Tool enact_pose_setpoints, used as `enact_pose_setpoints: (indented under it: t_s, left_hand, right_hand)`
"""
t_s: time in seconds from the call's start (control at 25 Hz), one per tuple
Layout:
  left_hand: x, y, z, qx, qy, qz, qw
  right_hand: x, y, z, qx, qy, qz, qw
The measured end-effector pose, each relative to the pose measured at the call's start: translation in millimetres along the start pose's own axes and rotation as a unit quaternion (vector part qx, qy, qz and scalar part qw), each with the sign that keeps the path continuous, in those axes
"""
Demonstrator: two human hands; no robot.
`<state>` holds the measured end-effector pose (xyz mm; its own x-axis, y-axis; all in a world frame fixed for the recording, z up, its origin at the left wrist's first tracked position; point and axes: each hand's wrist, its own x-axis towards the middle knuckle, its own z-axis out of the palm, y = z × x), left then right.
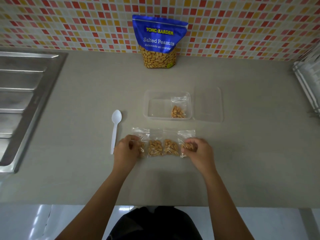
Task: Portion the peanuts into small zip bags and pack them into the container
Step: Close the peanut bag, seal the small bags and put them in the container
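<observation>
Four small zip bags of peanuts lie in a row on the grey counter (86, 101), near the person and side by side, edges touching or overlapping. Left hand (125, 148) is on the leftmost bag (142, 135), fingers curled in and gripping its lower, peanut-filled part; the hand covers most of that part and the bag's top sticks out on the far side. Right hand (199, 151) does the same on the rightmost bag (186, 135): fingers curled tight round the peanuts, bag top free on the far side. Neither hand is spread wide. Whether either bag is lifted off the counter cannot be told. The second bag (155, 147) and third bag (171, 147) lie flat between the hands, untouched. The clear container (146, 108) sits just beyond the row, open, with one filled packed bag (178, 110) inside at its right end, leaning on the right wall. The clear lid (207, 104) lies flat just right of the container, touching or nearly so. The white plastic spoon (115, 129) lies left of the bags, bowl pointing far, its handle end just beside the left hand. The blue Salted Peanuts pouch (159, 40) stands upright at the far edge against the tiled wall (69, 23), well apart from the hands. The steel sink (22, 101) is at far left, a wire rack (308, 84) at the right edge.
</observation>
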<state>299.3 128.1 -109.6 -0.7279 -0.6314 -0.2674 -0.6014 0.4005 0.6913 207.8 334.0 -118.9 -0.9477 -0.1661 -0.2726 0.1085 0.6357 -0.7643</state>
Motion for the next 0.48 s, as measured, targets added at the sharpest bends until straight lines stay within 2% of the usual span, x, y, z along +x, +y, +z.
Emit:
enact_pose_setpoints:
  t_s: [0.12,0.2,0.32,0.36,0.48]
  left_hand:
    - [-3.6,5.2,-8.4,-0.018,0.025,0.058,0.998]
    - [-0.6,17.1,-15.9,-0.042,0.040,0.096,0.994]
    - [18.3,54.5,-24.7,-0.128,0.028,0.090,0.987]
    - [28.1,70.4,-25.4,-0.117,0.030,0.093,0.988]
    - [64.5,104.8,-14.3,0.023,0.039,0.128,0.991]
  right_hand:
    - [-5.5,-3.6,-13.2,0.048,0.036,-0.045,0.997]
    - [-6.2,-19.3,-23.3,0.081,0.029,-0.091,0.992]
    - [12.4,-57.4,-31.1,0.121,-0.001,-0.147,0.982]
    - [24.7,-70.4,-30.5,0.109,-0.009,-0.159,0.981]
    - [75.2,-92.9,-13.5,0.011,-0.028,-0.142,0.989]
